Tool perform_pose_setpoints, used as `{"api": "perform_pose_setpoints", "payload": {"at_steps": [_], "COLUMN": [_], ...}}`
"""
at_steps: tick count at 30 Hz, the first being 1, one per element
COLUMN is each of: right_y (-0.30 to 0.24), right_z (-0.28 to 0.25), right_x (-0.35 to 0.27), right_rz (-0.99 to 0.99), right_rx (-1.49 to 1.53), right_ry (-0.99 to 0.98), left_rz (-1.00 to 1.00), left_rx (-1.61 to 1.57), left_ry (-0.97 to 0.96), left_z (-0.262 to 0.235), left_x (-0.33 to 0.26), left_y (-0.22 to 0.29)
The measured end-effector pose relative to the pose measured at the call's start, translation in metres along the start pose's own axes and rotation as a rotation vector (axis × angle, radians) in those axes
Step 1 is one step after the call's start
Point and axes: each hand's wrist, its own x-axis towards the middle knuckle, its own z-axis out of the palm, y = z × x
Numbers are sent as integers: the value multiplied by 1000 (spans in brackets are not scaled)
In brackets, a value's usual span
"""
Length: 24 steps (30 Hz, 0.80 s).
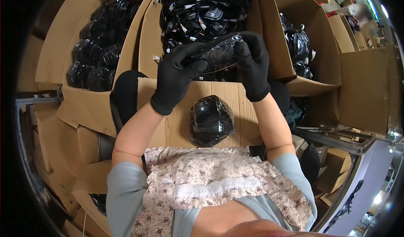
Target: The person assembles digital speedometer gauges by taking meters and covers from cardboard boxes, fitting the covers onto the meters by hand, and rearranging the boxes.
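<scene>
Both my hands wear black gloves and are raised over the near edge of the middle box. Between them is a sheet of clear plastic wrap (219, 56), stretched and shiny. My left hand (179, 70) pinches its left side with thumb and fingers. On the other side my right hand (252, 62) grips the wrap, fingers curled over its upper corner. Whether a part sits inside the plastic I cannot tell against the dark background. Below my hands, a rounded black part wrapped in clear film (211, 121) lies on the cardboard flap (242, 129) across my lap.
An open carton (149, 47) ahead holds many black parts with wires and white connectors (206, 16). The left carton (86, 102) contains several wrapped black bundles (94, 51). At right, another carton (324, 64) holds black wired parts (299, 47). A metal frame (336, 140) stands right; a person (351, 11) is far off.
</scene>
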Motion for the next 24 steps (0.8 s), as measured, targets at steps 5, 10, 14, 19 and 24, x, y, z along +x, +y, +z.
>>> {"api": "perform_pose_setpoints", "payload": {"at_steps": [5,10,14,19,24], "right_y": [6,3,7,-2,-2], "right_z": [0,2,-6,-11,-16], "right_x": [-8,-24,-30,-22,-18], "right_rz": [182,-22,-305,-545,-626], "right_rx": [123,137,-14,-263,-402], "right_ry": [29,71,-19,-56,-76], "left_rz": [5,111,-19,285,358], "left_rx": [1,134,9,79,222], "left_ry": [-9,115,81,62,-12], "left_z": [-2,2,-10,-10,-20], "left_x": [3,7,5,3,9], "left_y": [-11,-3,-8,-15,-15]}}
